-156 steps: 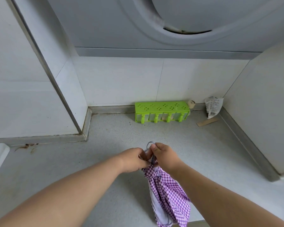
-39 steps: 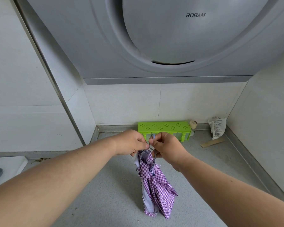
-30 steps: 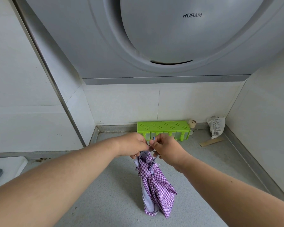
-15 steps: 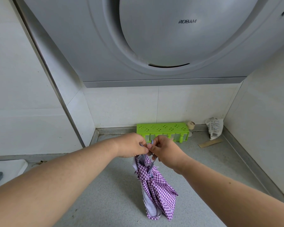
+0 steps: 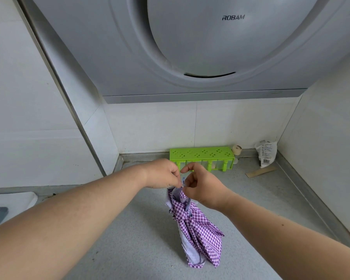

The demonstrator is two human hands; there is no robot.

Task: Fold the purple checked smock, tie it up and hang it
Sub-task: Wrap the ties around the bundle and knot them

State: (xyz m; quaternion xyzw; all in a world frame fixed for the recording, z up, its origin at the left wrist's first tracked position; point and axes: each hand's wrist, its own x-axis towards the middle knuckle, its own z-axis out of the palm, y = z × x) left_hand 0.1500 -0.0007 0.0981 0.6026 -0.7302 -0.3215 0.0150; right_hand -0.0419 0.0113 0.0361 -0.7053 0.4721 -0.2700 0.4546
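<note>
The purple checked smock (image 5: 198, 229) hangs as a folded, tied-up bundle above the grey counter (image 5: 141, 247), its white lining showing at the bottom. My left hand (image 5: 163, 173) and my right hand (image 5: 200, 185) meet at its top, both pinching the thin striped tie where it sticks up between the fingertips. The bundle dangles free below my hands. The top of the tie is mostly hidden by my fingers.
A green plastic spice rack (image 5: 202, 158) stands against the tiled back wall. A small roll (image 5: 237, 149), a crumpled packet (image 5: 266, 153) and a cardboard strip (image 5: 260, 171) lie at the back right corner. A grey ROBAM range hood (image 5: 190, 47) overhangs. White walls close both sides.
My hands have kept working the tie at the bundle's top and lifted it higher than five seconds ago. In the last second my right thumb and forefinger shifted slightly.
</note>
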